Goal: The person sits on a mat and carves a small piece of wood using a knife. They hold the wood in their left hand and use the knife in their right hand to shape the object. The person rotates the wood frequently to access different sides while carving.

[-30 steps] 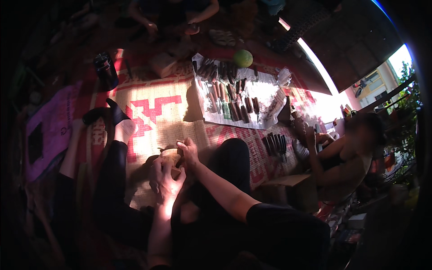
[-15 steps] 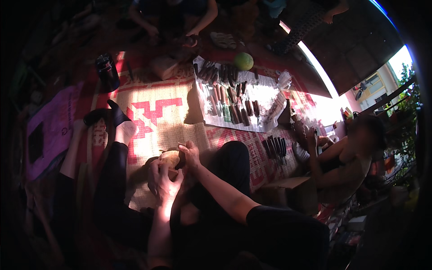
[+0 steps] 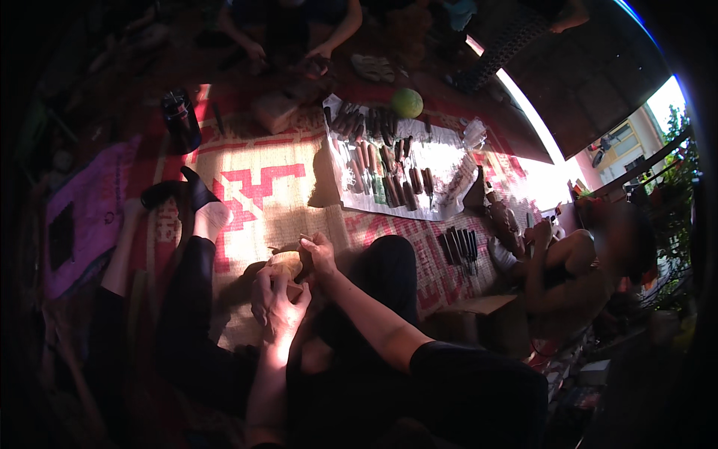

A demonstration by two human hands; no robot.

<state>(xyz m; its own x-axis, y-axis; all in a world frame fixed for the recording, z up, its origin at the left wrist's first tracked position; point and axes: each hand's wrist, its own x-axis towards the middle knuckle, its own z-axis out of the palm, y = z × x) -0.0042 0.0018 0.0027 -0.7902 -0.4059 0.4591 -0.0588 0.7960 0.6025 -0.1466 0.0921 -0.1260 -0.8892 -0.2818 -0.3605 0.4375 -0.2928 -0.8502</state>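
Pale tan piece, rounded, sunlit

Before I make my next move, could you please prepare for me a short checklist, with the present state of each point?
1. Left grip secure around the pale rounded piece: ok, the fingers wrap it.
2. Right grip closed on the slim item: ok, its end sticks out above the fingers.
3. Exact contact between slim item and pale piece: cannot tell, your right grip hides it.
4. Wooden-handled tools away from your hands: ok, they lie on the white sheet.
5. Dark slim tools out of the way: ok, on the patterned mat to the right.
6. Even light: not ok, bright sun and deep shadow mix.
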